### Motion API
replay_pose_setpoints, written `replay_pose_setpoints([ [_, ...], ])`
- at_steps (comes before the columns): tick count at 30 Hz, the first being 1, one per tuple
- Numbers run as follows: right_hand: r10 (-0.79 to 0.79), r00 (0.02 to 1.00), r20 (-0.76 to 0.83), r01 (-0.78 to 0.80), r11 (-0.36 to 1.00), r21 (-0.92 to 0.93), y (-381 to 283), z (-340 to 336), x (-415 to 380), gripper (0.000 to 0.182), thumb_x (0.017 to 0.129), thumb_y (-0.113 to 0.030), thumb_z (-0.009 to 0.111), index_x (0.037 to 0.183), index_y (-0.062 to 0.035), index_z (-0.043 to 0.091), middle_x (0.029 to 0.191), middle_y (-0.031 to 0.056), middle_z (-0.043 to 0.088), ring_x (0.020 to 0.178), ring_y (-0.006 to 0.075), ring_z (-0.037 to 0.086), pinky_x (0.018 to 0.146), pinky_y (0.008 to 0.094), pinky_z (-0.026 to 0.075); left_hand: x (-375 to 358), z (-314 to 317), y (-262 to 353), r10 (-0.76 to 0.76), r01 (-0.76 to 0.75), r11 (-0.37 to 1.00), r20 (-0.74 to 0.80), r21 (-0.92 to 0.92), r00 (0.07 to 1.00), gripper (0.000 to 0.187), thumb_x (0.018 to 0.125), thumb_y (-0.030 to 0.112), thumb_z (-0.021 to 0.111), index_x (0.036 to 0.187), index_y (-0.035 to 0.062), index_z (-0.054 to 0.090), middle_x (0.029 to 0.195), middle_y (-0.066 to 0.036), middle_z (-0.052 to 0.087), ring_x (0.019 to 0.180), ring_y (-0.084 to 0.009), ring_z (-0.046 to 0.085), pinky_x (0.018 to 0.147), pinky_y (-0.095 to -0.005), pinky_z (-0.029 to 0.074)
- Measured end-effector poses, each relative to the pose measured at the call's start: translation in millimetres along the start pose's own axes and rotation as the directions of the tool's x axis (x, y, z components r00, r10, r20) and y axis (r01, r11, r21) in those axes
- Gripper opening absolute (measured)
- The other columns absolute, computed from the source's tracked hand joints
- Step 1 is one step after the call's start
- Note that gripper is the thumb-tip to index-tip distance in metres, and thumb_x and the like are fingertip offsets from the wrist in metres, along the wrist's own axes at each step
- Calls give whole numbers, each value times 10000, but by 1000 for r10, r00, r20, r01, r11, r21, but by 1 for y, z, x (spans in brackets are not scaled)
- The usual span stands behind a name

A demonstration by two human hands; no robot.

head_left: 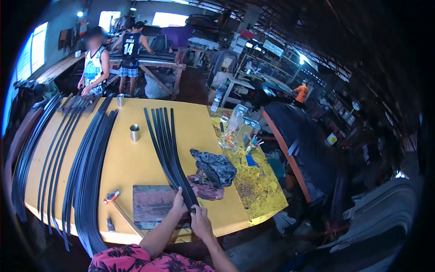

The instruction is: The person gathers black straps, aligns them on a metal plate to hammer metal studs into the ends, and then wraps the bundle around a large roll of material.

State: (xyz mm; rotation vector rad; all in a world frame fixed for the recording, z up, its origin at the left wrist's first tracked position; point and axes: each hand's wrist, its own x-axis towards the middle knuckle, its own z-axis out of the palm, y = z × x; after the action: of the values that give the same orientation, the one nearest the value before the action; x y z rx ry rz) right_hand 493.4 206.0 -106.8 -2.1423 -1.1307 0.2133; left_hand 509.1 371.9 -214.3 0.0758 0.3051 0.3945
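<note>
A bundle of long black straps (pixel 168 156), leather by their look, lies on the yellow table, fanned apart at the far end and gathered at the near end. My left hand (pixel 180 203) is closed on the bundle's left edge. Just to its right and nearer to me, my right hand (pixel 200 221) grips the same straps close to their near ends. Beneath the left forearm and hand lies a dark, worn rectangular board (pixel 152 204). Crumpled black cloth (pixel 213 167) and a reddish-brown rag (pixel 207 187) sit right of the straps.
Left of the board are a hammer (pixel 112 196), a small dark bottle (pixel 110 224) and thick rows of black straps (pixel 93 181). Two metal cups (pixel 135 133) stand farther back. Jars (pixel 235 119) and a water bottle (pixel 216 102) stand at right. A person (pixel 94 68) works across the table.
</note>
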Motion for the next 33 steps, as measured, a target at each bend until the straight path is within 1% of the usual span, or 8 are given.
replay_pose_setpoints([
  [7, -25, 999, -29, 25, 1000, -1, 33, -63, -87, 318, 956, -174, 567, 1258, -97, 502, 1143, 238, 487, 956, 456, 595, 778, 518, 518, 6, 33, -36, 68, -68, 998, 2, -12, 998, 805, 989, 643, 228, 1358, -38, 452, 1323, -212, 580, 1123, -324, 620, 943, -439, 520],
  [12, 3, 999, -42, -1, 999, 39, 29, -73, -86, 303, 962, -167, 554, 1245, -75, 499, 1139, 222, 503, 998, 447, 584, 823, 512, 502, -1, 33, -64, 72, -72, 997, -124, 4, 990, 807, 984, 641, 205, 1385, -31, 404, 1359, -228, 541, 1233, -362, 561, 1025, -473, 485],
  [18, 54, 999, -7, -54, 999, -7, 12, -62, -83, 297, 968, -165, 542, 1241, -56, 498, 1150, 223, 506, 1009, 454, 572, 823, 510, 494, -25, 47, -60, -2, -3, 992, -45, -126, 999, 798, 978, 651, 196, 1404, 1, 376, 1370, -241, 523, 1222, -356, 572, 1019, -474, 490],
  [25, 103, 994, -27, -104, 994, -24, -17, -66, -84, 285, 949, -143, 564, 1187, 7, 521, 1138, 231, 527, 1058, 410, 539, 929, 456, 442, -28, 47, -43, -50, 47, 996, -41, -73, 998, 813, 996, 629, 209, 1410, -54, 367, 1391, -235, 513, 1285, -340, 522, 1048, -462, 461],
  [27, 94, 994, -53, -96, 994, -41, -28, -72, -91, 280, 959, -168, 560, 1184, -5, 529, 1136, 234, 529, 1061, 426, 537, 914, 475, 453, -2, 46, -18, 29, -26, 985, 15, -173, 999, 801, 1008, 613, 227, 1411, -63, 379, 1370, -227, 533, 1279, -327, 528, 1052, -453, 458],
  [30, 225, 962, -154, -232, 972, -26, -32, -82, -115, 528, 892, -281, 668, 1282, 41, 517, 1289, 287, 537, 1174, 381, 544, 985, 436, 428, 34, 81, 37, 46, -29, 954, 50, -298, 998, 768, 1020, 591, 237, 1354, -66, 451, 1303, -186, 592, 1135, -294, 614, 968, -408, 509],
  [31, 266, 954, -137, -273, 961, -35, -30, -84, -126, 607, 914, -199, 650, 1398, 51, 381, 1361, 295, 451, 1236, 375, 480, 1032, 436, 383, 45, 94, 51, 76, -51, 963, 88, -263, 993, 781, 1011, 609, 250, 1325, -70, 476, 1277, -183, 610, 1066, -289, 639, 910, -392, 531],
  [33, 271, 947, -171, -277, 961, -9, -26, -84, -141, 649, 916, -209, 651, 1428, 42, 342, 1346, 301, 464, 1227, 385, 487, 1028, 440, 387, 55, 129, 69, 110, -66, 973, 189, -223, 976, 812, 982, 653, 293, 1286, -75, 488, 1165, -167, 641, 983, -268, 652, 842, -375, 559],
])
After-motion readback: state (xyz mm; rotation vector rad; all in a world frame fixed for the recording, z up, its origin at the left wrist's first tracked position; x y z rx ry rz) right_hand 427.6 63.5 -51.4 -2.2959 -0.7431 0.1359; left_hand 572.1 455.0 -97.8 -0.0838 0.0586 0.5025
